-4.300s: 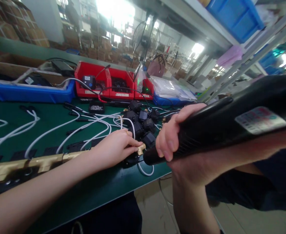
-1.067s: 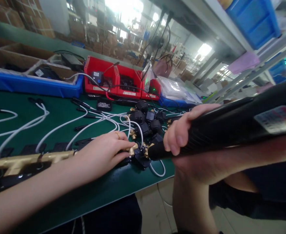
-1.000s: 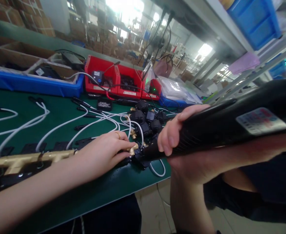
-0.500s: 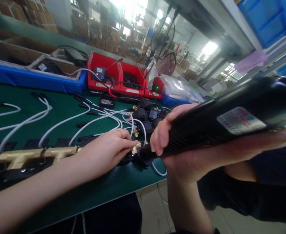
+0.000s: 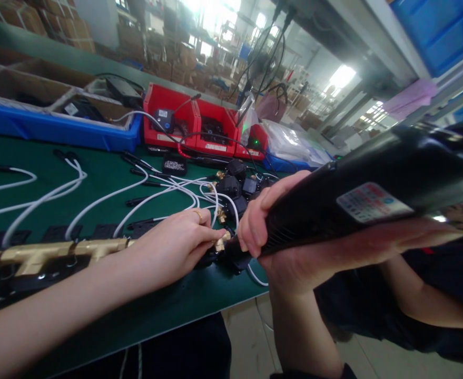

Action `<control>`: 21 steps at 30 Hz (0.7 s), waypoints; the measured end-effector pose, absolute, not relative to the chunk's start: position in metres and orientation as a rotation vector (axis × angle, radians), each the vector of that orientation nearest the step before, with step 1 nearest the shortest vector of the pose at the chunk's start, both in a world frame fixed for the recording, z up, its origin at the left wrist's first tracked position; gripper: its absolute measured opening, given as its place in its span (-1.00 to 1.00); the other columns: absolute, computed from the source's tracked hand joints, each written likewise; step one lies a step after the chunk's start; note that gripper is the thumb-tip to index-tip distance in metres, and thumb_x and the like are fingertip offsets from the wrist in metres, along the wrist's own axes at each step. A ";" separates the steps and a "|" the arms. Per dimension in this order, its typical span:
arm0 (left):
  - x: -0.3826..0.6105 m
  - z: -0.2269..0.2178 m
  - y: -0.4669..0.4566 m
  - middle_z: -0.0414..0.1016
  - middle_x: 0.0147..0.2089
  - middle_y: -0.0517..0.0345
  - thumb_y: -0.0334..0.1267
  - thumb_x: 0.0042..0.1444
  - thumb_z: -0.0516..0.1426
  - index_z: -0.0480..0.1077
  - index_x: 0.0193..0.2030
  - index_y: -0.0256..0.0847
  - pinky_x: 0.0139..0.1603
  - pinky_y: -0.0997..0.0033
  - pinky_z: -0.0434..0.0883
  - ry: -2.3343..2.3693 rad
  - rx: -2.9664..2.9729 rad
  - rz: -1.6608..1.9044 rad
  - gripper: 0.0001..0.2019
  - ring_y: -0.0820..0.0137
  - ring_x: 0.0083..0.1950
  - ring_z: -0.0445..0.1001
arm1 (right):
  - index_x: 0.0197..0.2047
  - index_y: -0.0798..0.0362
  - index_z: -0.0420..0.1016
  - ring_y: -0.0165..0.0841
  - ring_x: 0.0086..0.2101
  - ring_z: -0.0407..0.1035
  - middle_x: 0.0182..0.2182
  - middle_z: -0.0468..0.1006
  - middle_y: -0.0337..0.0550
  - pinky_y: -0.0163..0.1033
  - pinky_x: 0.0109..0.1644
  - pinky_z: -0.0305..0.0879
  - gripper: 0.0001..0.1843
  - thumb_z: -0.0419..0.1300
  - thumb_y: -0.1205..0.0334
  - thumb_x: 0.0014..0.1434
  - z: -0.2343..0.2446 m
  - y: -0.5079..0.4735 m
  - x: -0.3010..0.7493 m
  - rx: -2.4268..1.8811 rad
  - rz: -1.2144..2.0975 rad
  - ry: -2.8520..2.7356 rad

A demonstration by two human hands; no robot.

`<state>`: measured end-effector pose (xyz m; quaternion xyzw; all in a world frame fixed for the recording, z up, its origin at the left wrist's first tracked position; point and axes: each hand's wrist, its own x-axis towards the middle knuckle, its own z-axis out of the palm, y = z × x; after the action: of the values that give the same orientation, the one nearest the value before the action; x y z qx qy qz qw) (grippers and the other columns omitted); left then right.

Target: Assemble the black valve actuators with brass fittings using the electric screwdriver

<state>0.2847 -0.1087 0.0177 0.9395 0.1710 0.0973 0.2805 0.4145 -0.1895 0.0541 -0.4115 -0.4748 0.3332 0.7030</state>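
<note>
The green bench (image 5: 199, 295) carries white cables (image 5: 107, 195) and 3 red bins (image 5: 199, 143).

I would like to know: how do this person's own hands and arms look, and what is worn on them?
Both hands are ungloved. The left hand wears a plain gold-coloured ring on one finger; the left forearm is bare to the picture's edge. The right hand shows no ring on its visible fingers. Below the bare right forearm, dark cloth, probably a sleeve, appears.
</note>
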 end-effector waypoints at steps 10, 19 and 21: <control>0.288 0.016 -0.099 0.59 -0.20 0.08 -0.34 0.33 0.18 0.66 0.02 -0.05 -0.15 0.34 0.39 0.458 2.536 0.313 -0.75 0.26 -0.17 0.54 | -0.37 0.06 0.57 -0.44 -0.75 0.23 -0.68 0.39 -0.30 -0.35 -0.72 0.15 -0.31 0.13 -0.46 0.23 0.091 -0.204 0.415 -0.706 0.625 -1.056; 0.296 0.017 -0.087 0.69 -0.32 0.13 -0.30 0.16 0.24 0.68 -0.35 -0.10 -0.16 0.42 0.44 0.462 2.441 0.348 -0.85 0.28 -0.25 0.59 | -0.59 -0.05 0.51 -0.27 -0.80 0.20 -0.78 0.33 -0.25 -0.14 -0.68 0.15 -0.27 0.25 -0.62 -0.10 0.109 -0.193 0.390 -1.007 0.755 -1.056; 0.297 0.015 -0.087 0.70 -0.32 0.12 -0.31 0.13 0.24 0.68 -0.35 -0.12 -0.18 0.43 0.44 0.471 2.415 0.359 -0.86 0.27 -0.24 0.60 | -0.57 -0.05 0.52 -0.26 -0.79 0.21 -0.77 0.34 -0.24 -0.12 -0.67 0.17 -0.28 0.21 -0.61 -0.04 0.107 -0.192 0.389 -1.002 0.752 -1.077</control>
<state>0.2967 -0.0867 0.0148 0.9196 0.1792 0.1367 0.3218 0.3891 -0.1919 0.1073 -0.4459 -0.4792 0.3345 0.6779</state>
